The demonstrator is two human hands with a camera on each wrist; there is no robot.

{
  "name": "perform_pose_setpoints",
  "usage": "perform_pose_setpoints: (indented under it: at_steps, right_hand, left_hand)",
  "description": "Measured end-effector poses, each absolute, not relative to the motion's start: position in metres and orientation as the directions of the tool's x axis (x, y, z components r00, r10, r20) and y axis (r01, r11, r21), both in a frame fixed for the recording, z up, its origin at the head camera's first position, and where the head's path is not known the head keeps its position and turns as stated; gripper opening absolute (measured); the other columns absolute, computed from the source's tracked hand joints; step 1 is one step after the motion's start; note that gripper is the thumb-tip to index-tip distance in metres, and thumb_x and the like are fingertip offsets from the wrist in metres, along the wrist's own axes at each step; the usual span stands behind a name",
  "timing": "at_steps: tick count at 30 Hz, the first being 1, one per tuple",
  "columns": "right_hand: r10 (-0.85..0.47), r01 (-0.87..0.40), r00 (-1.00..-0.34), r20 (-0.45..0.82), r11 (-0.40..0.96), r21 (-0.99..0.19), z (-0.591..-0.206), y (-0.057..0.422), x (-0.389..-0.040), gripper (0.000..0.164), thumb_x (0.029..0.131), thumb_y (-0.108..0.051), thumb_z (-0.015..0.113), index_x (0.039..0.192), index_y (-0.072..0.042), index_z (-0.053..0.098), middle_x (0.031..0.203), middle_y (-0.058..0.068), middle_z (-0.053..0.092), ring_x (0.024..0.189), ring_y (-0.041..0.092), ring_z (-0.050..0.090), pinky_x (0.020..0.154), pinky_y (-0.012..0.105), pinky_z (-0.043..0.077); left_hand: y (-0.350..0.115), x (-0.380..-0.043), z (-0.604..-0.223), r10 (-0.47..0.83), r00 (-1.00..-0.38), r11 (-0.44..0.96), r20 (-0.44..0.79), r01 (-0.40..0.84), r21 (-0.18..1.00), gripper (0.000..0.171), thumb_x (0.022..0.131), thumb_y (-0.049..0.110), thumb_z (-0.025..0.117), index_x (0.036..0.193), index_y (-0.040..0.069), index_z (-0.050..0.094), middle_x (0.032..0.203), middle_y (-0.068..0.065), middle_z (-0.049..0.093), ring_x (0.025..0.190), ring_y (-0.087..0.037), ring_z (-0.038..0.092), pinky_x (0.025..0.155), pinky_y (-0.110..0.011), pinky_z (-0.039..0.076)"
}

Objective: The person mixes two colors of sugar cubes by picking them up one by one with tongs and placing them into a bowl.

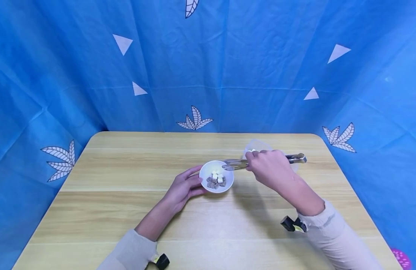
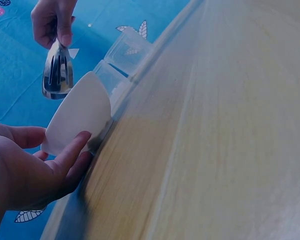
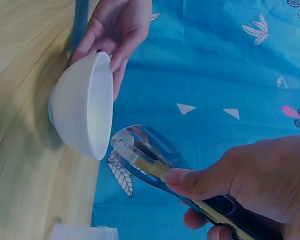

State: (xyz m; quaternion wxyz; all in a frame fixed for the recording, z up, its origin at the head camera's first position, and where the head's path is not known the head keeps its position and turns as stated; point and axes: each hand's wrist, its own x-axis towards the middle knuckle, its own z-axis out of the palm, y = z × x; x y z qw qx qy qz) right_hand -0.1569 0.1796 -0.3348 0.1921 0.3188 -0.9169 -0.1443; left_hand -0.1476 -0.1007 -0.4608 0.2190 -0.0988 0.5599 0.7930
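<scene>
A white bowl (image 1: 208,169) stands on the table with several small white cubes (image 1: 215,176) and greyish-brown cubes (image 1: 215,185) inside. My left hand (image 1: 184,189) holds it from the left, thumb at the rim and fingers against its outer wall. Metal tongs (image 1: 235,164) with slotted heads are gripped in my right hand (image 1: 270,167), which is above the table right of the bowl. Their tips reach over the bowl's right rim in the head view. From the right wrist, the tong heads (image 3: 145,150) show nearly together, with no cube visible between them.
Behind and beneath my right hand is a clear plastic container (image 1: 256,144) with white pieces in it, partly hidden. The left wrist view shows a second clear container (image 2: 129,51) next to it. Blue patterned cloth (image 1: 221,75) hangs beyond the wooden table's (image 1: 143,161) far edge.
</scene>
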Motion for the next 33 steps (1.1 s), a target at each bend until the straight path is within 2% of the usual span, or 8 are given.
perform_pose_setpoints:
  at_steps: [8, 15, 19, 25, 28, 33]
  right_hand:
    - [-0.606, -0.497, -0.748, 0.271, 0.781, 0.378, -0.320, 0.190, -0.161, 0.034, 0.087, -0.032, 0.083, 0.081, -0.007, 0.061, 0.056, -0.001, 0.049, 0.046, 0.012, 0.039, 0.032, 0.029, 0.035]
    - [-0.541, -0.439, -0.798, 0.265, 0.823, 0.360, -0.309, 0.211, -0.170, 0.034, 0.089, -0.028, 0.082, 0.079, -0.007, 0.058, 0.055, 0.000, 0.043, 0.044, 0.013, 0.034, 0.032, 0.030, 0.028]
    - [-0.525, -0.428, -0.809, 0.262, 0.833, 0.350, -0.307, 0.221, -0.176, 0.034, 0.089, -0.027, 0.082, 0.077, -0.007, 0.058, 0.053, -0.001, 0.040, 0.043, 0.013, 0.031, 0.034, 0.027, 0.022]
    - [-0.521, -0.426, -0.815, 0.252, 0.835, 0.349, -0.307, 0.230, -0.183, 0.035, 0.088, -0.029, 0.083, 0.075, -0.008, 0.059, 0.052, -0.002, 0.037, 0.043, 0.013, 0.031, 0.035, 0.026, 0.020]
    - [-0.504, -0.421, -0.837, 0.214, 0.842, 0.336, -0.306, 0.233, -0.188, 0.033, 0.088, -0.029, 0.083, 0.076, -0.008, 0.061, 0.052, -0.003, 0.036, 0.045, 0.014, 0.032, 0.037, 0.026, 0.019]
    - [-0.437, -0.402, -0.897, 0.067, 0.869, 0.289, -0.304, 0.236, -0.197, 0.028, 0.092, -0.030, 0.077, 0.080, -0.008, 0.063, 0.055, -0.001, 0.043, 0.049, 0.019, 0.040, 0.039, 0.028, 0.025]
  left_hand:
    - [-0.102, -0.147, -0.461, 0.237, -0.886, -0.277, -0.399, -0.455, 0.846, 0.055, 0.099, -0.002, 0.058, 0.151, 0.012, 0.052, 0.145, -0.028, 0.058, 0.121, -0.034, 0.069, 0.097, -0.044, 0.065]
    - [-0.103, -0.146, -0.460, 0.245, -0.886, -0.278, -0.393, -0.452, 0.848, 0.056, 0.099, -0.002, 0.058, 0.152, 0.011, 0.050, 0.146, -0.028, 0.057, 0.124, -0.036, 0.067, 0.098, -0.046, 0.064]
    - [-0.103, -0.147, -0.459, 0.250, -0.882, -0.279, -0.399, -0.461, 0.843, 0.057, 0.099, -0.002, 0.058, 0.153, 0.012, 0.049, 0.146, -0.028, 0.057, 0.125, -0.035, 0.067, 0.098, -0.045, 0.064]
    - [-0.105, -0.147, -0.459, 0.247, -0.879, -0.279, -0.409, -0.468, 0.838, 0.057, 0.099, -0.001, 0.058, 0.153, 0.013, 0.050, 0.147, -0.027, 0.057, 0.124, -0.034, 0.067, 0.098, -0.045, 0.064]
    - [-0.106, -0.147, -0.458, 0.254, -0.881, -0.281, -0.399, -0.462, 0.841, 0.057, 0.099, -0.002, 0.058, 0.153, 0.012, 0.049, 0.147, -0.028, 0.056, 0.124, -0.035, 0.067, 0.099, -0.046, 0.064]
    - [-0.105, -0.147, -0.458, 0.262, -0.880, -0.282, -0.397, -0.463, 0.841, 0.056, 0.099, -0.002, 0.058, 0.153, 0.011, 0.049, 0.147, -0.028, 0.056, 0.122, -0.033, 0.067, 0.099, -0.046, 0.064]
